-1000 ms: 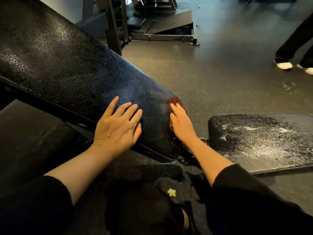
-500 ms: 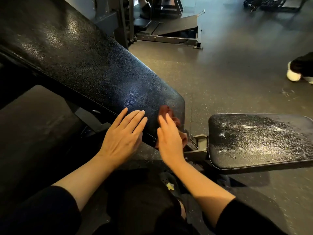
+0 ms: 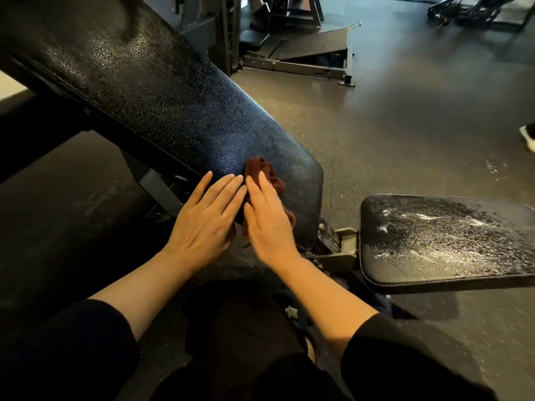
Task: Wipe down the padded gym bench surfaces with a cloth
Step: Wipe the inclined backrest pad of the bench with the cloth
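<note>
A: Where's the cloth (image 3: pixel 258 170)?
B: Low end of the bench (image 3: pixel 173 117), squashed under the R hand (image 3: pixel 267 219). Fingers flat & straight.
A: L hand (image 3: pixel 204 219)?
B: Flat too, fingers straight, on the bench edge, just beside the cloth.

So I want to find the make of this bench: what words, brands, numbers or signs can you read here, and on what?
No text can be read in this view.
Back pad: plain black grain, no label.
Seat pad: white smears only, no lettering.
Cloth: no tag shows.
Bracket between the pads: any marking is too small to read.
Pale star low in view: a shape, not a letter.
</note>
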